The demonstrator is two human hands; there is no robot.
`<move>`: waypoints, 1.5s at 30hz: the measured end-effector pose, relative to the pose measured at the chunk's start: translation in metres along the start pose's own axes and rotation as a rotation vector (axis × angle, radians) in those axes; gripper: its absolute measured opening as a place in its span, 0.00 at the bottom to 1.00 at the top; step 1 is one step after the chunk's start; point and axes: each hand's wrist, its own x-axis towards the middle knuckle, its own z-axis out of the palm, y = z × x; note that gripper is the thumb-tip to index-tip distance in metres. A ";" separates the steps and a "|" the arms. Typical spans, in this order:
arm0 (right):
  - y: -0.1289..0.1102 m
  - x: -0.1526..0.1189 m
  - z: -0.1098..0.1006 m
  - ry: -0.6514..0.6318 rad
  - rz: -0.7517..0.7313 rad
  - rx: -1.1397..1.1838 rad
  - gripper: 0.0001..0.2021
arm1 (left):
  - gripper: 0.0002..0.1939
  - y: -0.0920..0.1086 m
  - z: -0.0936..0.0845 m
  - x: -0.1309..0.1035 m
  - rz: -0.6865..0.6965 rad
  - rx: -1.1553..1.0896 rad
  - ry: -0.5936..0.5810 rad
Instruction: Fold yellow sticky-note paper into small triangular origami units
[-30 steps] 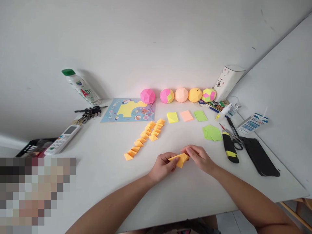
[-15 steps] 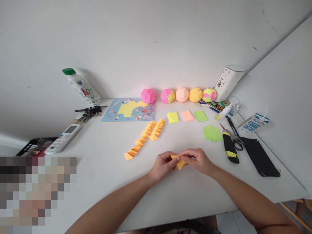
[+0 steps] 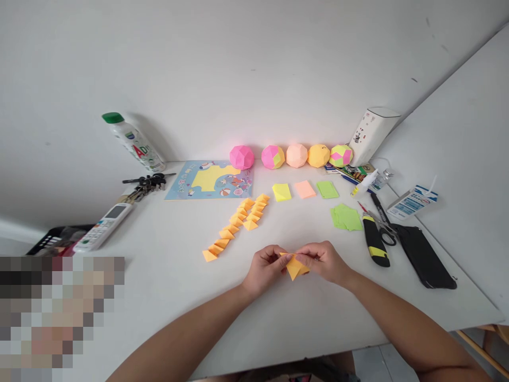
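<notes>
Between both hands, near the table's front, is a folded orange paper piece [image 3: 294, 268] with a point facing down. My left hand [image 3: 267, 269] pinches its left side, thumb on top. On the right side, my right hand [image 3: 323, 261] pinches it too, and the two thumbs are close together. The fingers behind the paper are partly hidden. Beyond my left hand, folded orange pieces lie in a long slanting row [image 3: 228, 232] and a shorter row [image 3: 255, 213].
Five paper balls, one of them pink [image 3: 242, 157], line the wall. Yellow [image 3: 282, 192], peach [image 3: 305, 189] and green [image 3: 327, 189] paper stacks lie before them. At right are loose green papers [image 3: 347, 217], a cutter [image 3: 376, 241], scissors and a black pouch [image 3: 428, 257]; at left, a remote [image 3: 103, 228] and bottle [image 3: 135, 142].
The orange paper in my hands has shifted slightly, and more of its lower right part shows. Both hands keep their pinch in nearly the same place.
</notes>
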 end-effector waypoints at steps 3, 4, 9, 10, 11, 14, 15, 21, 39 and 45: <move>-0.001 0.000 0.000 0.006 0.009 0.010 0.13 | 0.12 0.001 0.000 0.000 0.002 -0.015 0.006; -0.001 0.000 0.000 0.010 0.011 0.014 0.13 | 0.12 0.001 -0.001 0.000 0.000 -0.026 0.009; -0.003 0.000 0.000 0.029 -0.007 0.013 0.11 | 0.11 0.004 -0.002 0.000 -0.010 -0.099 0.017; -0.003 0.001 0.000 0.033 -0.010 0.012 0.11 | 0.10 0.004 -0.002 0.000 -0.013 -0.118 0.019; -0.003 0.001 0.001 0.036 -0.012 0.013 0.11 | 0.10 0.003 -0.002 0.000 -0.017 -0.139 0.021; -0.003 0.000 0.001 0.044 -0.004 0.018 0.12 | 0.09 0.003 -0.002 0.000 -0.024 -0.187 0.038; -0.003 0.000 0.000 0.046 0.003 0.023 0.12 | 0.09 0.004 -0.003 0.000 -0.026 -0.196 0.049; -0.002 0.001 -0.002 0.079 0.043 0.055 0.12 | 0.11 0.007 -0.005 0.002 -0.021 -0.223 0.121; 0.001 0.000 0.004 -0.002 0.027 -0.006 0.12 | 0.13 0.006 0.003 -0.005 -0.023 0.089 -0.036; -0.001 0.000 0.004 -0.021 -0.002 -0.071 0.12 | 0.10 0.005 0.002 -0.004 0.021 0.142 -0.017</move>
